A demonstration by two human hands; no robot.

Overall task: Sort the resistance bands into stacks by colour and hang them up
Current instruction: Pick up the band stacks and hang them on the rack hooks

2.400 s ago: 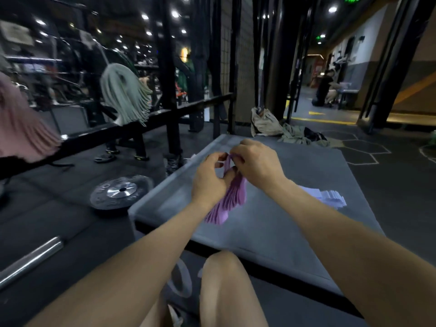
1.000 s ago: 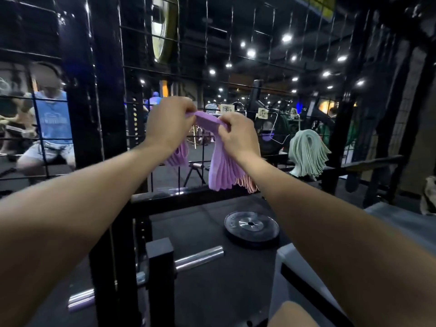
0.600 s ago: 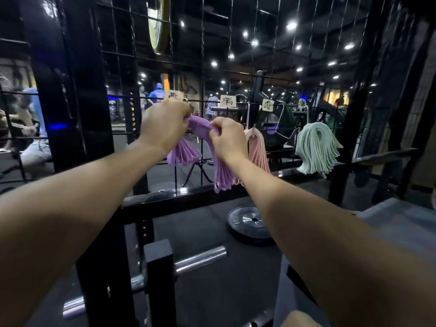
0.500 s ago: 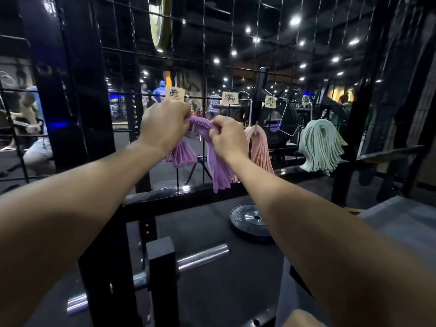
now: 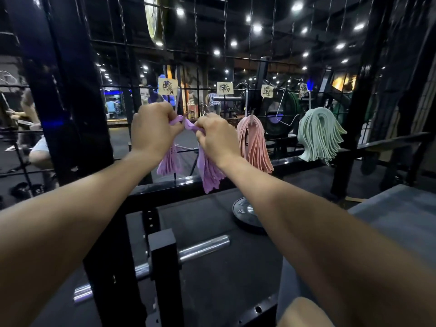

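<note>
Gym floor, head cam view: a person's left hand (image 5: 153,131) and right hand (image 5: 215,138) both grip one bundle of purple bands (image 5: 207,171), held up in front of a black wire grid (image 5: 236,55) w/ paper labels. The wire grid is the ref point here. Fingers of each hand are curled round the top fold of the bundle; its loose ends hang down in two tails, one below each wrist, the right tail longer. Just above the hands a thin metal hook (image 5: 178,100) hangs from the grid under the leftmost label (image 5: 168,87); whether the bundle touches the hook can't be told, the hands cover that spot.

Further right along the grid, a pink bundle (image 5: 253,145) is draped over its own hook below the 2nd label (image 5: 224,88). Right of that, past an empty wire hook, a pale green bundle (image 5: 319,134) hangs near the grid's right end, well apart from the purple one.

Below the grid runs a black steel rail (image 5: 179,185). On the dark floor on the near side of the grid lie a weight plate (image 5: 245,213) and a chrome bar (image 5: 203,247), the latter passing behind a black upright post. At lower right, nearest the camera, the grey edge of a padded box (image 5: 401,213). Beyond the grid, other gym-goers & ceiling lights, blurred
</note>
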